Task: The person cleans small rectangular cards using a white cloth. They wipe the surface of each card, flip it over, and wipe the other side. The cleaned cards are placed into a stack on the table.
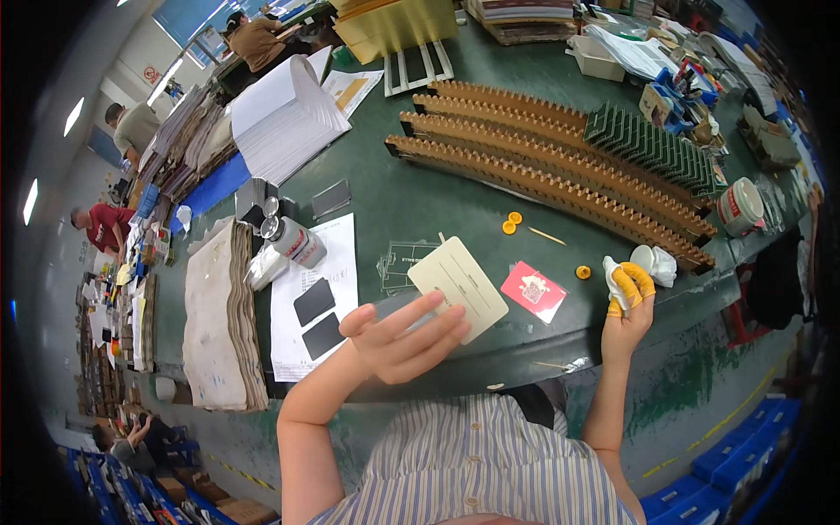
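My left hand (pixel 398 343) holds up a cream rounded-corner card (pixel 462 282) with thin dark lines, its fingers over the card's lower left side. My right hand (pixel 632 306) wears yellow-orange finger cots and has its fingers curled round a white cloth (pixel 611 284). Between the hands a pink-red card (pixel 534 291) with a pale printed patch lies on the green table. Beyond it are two small yellow rolled pieces (pixel 509 227) and a thin wooden stick (pixel 547 235); a third yellow piece (pixel 584 272) sits near my right hand. Transparent printed sheets (pixel 398 262) lie partly behind the cream card.
Two dark plates (pixel 314 302) rest on a white sheet (pixel 293 359) at left, beside a metal can (pixel 297 241) and a worn stack (pixel 219 324). Brown slotted racks (pixel 525 162) span the far side, with green plates (pixel 652 149) standing in them. A white tub (pixel 741 206) is at right.
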The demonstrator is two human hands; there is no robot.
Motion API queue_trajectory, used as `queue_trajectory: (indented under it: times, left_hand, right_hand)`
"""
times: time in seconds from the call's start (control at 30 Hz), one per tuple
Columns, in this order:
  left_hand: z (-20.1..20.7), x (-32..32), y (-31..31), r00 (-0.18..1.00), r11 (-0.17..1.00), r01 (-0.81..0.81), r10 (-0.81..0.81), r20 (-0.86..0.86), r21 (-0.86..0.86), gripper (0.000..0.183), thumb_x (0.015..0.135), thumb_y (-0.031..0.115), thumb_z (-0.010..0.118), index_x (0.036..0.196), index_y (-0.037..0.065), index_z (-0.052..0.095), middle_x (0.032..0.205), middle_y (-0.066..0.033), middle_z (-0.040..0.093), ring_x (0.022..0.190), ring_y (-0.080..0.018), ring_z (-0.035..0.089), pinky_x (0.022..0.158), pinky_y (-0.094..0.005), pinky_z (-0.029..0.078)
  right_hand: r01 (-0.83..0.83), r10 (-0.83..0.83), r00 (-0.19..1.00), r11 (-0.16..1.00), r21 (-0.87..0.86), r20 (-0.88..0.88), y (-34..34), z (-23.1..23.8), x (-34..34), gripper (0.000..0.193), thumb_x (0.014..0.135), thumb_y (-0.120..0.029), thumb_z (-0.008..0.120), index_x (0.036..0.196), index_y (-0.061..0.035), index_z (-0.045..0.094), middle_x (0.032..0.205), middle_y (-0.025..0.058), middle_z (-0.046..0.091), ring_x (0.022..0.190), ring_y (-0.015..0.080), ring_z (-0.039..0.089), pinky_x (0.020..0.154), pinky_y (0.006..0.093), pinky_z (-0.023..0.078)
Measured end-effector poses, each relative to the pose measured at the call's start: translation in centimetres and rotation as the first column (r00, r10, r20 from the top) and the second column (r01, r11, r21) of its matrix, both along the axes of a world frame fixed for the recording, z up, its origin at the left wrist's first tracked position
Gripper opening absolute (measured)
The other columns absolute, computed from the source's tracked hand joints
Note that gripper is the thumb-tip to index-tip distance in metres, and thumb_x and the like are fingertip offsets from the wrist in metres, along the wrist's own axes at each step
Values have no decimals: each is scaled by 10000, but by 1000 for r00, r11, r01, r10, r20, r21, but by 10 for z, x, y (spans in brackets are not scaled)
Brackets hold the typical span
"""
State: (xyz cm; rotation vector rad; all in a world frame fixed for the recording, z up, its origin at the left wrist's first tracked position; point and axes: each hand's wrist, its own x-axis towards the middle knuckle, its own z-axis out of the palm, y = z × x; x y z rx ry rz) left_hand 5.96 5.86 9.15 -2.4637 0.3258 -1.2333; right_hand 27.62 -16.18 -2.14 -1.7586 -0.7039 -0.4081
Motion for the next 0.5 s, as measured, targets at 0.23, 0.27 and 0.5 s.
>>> queue_trajectory:
  times: [0.23, 0.27, 0.5]
  left_hand:
    - [-3, 6, 2, 991, 995, 89, -92, 96, 41, 46, 782, 227, 618, 807, 246, 651, 926, 104, 668, 913, -82, 635, 984, -386, 148]
    - [-4, 6, 2, 991, 995, 92, -95, 100, 36, 36, 782, 231, 620, 800, 247, 647, 922, 107, 667, 911, -83, 636, 984, -386, 148]
    - [-5, 6, -2, 991, 995, 104, -102, 85, -8, 54, 786, 199, 609, 804, 250, 615, 919, 101, 666, 924, -107, 644, 996, -387, 139]
  right_hand:
    - [26, -26, 1000, 999, -18, 1, 0, -2, 0, 353, 747, 115, 572, 1038, -58, 674, 1101, 93, 576, 1032, 230, 560, 898, 307, 445]
    - [31, -31, 1000, 999, -21, -1, -1, -3, 0, 353, 746, 114, 574, 1037, -58, 675, 1101, 93, 577, 1030, 230, 561, 896, 306, 446]
    - [20, -20, 1000, 1000, -19, 9, -2, -3, 1, 318, 775, 92, 587, 1040, -60, 676, 1099, 88, 582, 1021, 221, 566, 886, 300, 450]
